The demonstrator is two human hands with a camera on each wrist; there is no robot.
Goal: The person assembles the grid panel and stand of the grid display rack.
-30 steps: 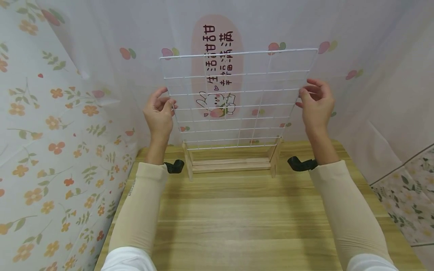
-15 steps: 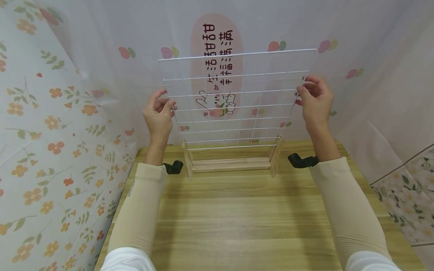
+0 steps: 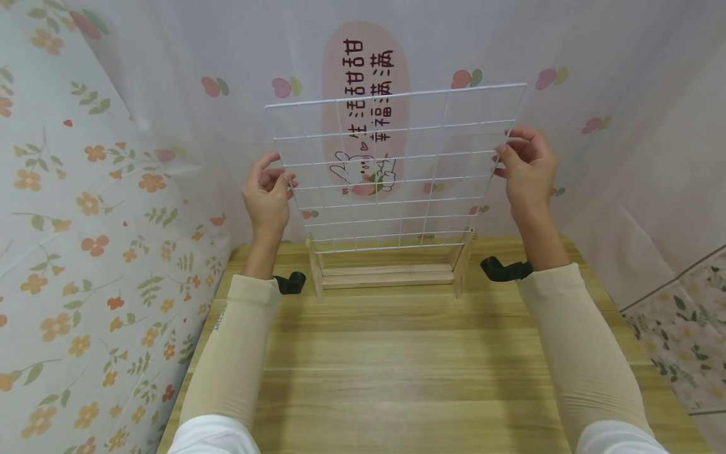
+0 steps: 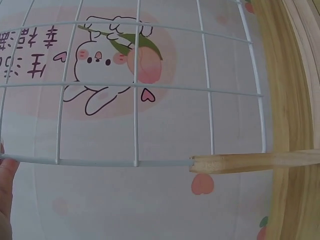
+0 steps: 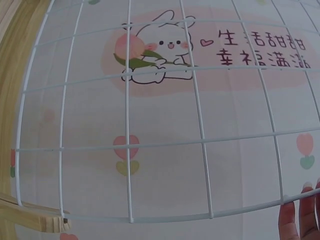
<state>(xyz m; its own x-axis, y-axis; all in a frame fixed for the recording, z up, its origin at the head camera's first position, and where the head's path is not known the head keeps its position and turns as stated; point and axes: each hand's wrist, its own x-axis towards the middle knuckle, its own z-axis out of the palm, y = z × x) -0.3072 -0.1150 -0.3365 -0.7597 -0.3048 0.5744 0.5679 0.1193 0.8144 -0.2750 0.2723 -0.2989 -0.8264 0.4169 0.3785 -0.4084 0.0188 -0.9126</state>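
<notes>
A white wire grid panel (image 3: 397,96) stands upright, its lower end between the uprights of a small wooden stand (image 3: 388,279). My left hand (image 3: 266,198) pinches the panel's left side wire between thumb and fingers, about midway up. On the opposite side wire, my right hand (image 3: 529,170) holds it the same way. In the left wrist view, the tip of a wooden upright (image 4: 230,163) meets the side wire, and my fingers show at the left border. The right wrist view shows the other wooden upright (image 5: 42,221) at the panel's lower corner, with my fingertips (image 5: 287,220) at the wire.
The stand sits near the back edge of a wood-grain table (image 3: 386,366). Behind it hangs a pale printed cloth (image 3: 227,38) with a rabbit and writing. A floral cloth (image 3: 85,284) borders the left side. Dark wrist-camera mounts (image 3: 505,270) jut inward from both wrists.
The panel's top edge has dropped slightly, more on the left, and its right corner has shifted a little left. My right hand moved slightly left with it; both hands keep their hold.
</notes>
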